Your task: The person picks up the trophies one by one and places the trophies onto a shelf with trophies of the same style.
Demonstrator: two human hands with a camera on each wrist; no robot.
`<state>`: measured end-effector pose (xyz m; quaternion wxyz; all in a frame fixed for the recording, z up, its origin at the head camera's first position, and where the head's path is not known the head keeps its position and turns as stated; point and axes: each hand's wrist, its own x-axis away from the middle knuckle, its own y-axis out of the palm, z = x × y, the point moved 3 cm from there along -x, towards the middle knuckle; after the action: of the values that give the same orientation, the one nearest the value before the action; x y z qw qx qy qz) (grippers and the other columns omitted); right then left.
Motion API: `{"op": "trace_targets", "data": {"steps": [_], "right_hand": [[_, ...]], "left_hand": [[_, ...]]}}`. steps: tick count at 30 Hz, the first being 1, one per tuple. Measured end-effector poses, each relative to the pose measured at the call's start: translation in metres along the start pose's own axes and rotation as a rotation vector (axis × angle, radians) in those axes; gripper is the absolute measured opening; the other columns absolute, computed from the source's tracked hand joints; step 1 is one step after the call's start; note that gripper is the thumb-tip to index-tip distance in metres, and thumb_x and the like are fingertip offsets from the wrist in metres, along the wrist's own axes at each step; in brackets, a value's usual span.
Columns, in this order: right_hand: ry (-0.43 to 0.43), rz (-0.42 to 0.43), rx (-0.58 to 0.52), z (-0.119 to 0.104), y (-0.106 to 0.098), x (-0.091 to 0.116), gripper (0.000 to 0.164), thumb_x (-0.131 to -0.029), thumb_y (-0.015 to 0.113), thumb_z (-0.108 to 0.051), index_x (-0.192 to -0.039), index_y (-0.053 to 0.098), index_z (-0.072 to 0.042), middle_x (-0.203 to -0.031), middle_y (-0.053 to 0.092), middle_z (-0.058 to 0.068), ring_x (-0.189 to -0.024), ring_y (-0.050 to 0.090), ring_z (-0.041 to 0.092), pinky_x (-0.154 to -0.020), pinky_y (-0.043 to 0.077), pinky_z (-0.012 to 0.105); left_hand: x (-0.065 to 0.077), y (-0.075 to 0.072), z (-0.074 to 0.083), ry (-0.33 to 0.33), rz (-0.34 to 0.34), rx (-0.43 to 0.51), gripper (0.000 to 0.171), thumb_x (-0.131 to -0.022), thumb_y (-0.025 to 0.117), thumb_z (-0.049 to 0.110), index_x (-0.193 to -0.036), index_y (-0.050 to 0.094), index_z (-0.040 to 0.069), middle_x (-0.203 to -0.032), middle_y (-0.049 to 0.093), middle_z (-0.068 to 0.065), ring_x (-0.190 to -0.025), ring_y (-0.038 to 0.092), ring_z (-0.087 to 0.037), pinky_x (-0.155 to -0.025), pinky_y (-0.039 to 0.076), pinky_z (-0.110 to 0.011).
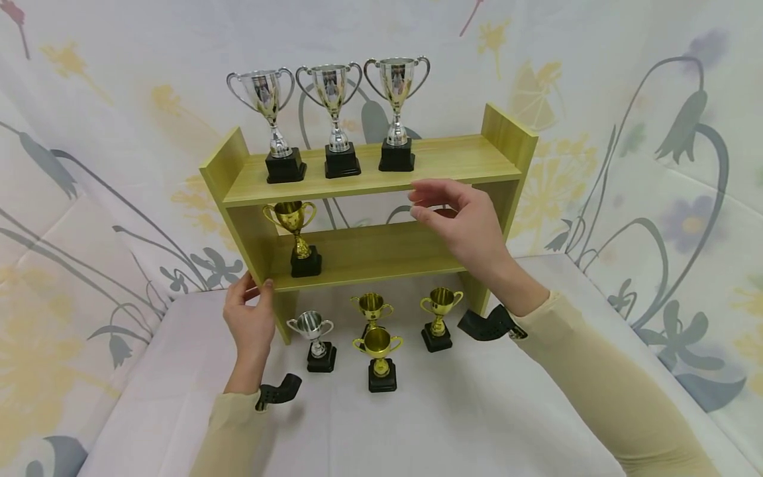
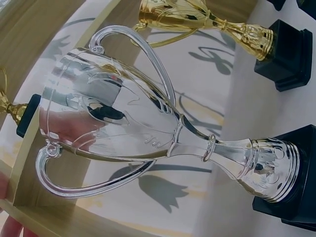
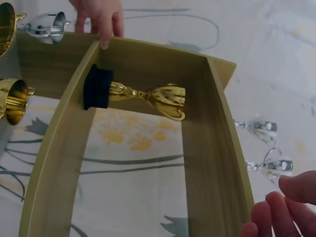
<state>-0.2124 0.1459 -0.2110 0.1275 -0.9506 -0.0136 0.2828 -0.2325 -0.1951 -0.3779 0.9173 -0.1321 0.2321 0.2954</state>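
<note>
A two-tier wooden shelf [image 1: 381, 252] stands at the centre. My left hand [image 1: 249, 324] grips its left side panel, thumb on the front edge by the lower board and fingers round the outside. My right hand [image 1: 471, 228] hovers in front of the upper board's right half, fingers loosely curved and nothing held. On the upper board three silver trophies [image 1: 335, 86] stand in a row from the left to the middle. One gold trophy [image 1: 292, 217] stands at the lower board's left end. A small silver trophy [image 2: 108, 113] fills the left wrist view.
Below and in front of the shelf, the small silver trophy and several gold trophies [image 1: 378, 344] stand on the white tablecloth [image 1: 453, 411]. Another gold trophy [image 1: 441, 301] is near the shelf's right leg. A flower-printed cloth [image 1: 644, 165] hangs behind and at both sides.
</note>
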Motion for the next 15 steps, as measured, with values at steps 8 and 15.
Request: {"op": "trace_targets", "data": {"steps": [8, 15], "right_hand": [[0.011, -0.003, 0.011, 0.007, -0.001, 0.009, 0.032, -0.091, 0.072, -0.008, -0.122, 0.068, -0.002, -0.111, 0.070, 0.010, -0.101, 0.063, 0.017, -0.085, 0.052, 0.027], [0.018, -0.018, 0.002, 0.013, 0.001, 0.017, 0.031, -0.091, 0.072, -0.007, -0.121, 0.068, -0.002, -0.110, 0.070, 0.009, -0.100, 0.064, 0.016, -0.086, 0.052, 0.029]], "left_hand": [[0.001, 0.000, -0.001, -0.026, -0.009, -0.027, 0.036, -0.094, 0.065, 0.008, -0.130, 0.066, 0.005, -0.109, 0.062, -0.014, -0.090, 0.054, -0.010, -0.069, 0.047, -0.014], [0.000, 0.000, 0.001, -0.041, -0.011, -0.019, 0.035, -0.093, 0.065, 0.008, -0.128, 0.066, 0.003, -0.110, 0.063, -0.015, -0.090, 0.054, -0.012, -0.074, 0.045, -0.021]]}}
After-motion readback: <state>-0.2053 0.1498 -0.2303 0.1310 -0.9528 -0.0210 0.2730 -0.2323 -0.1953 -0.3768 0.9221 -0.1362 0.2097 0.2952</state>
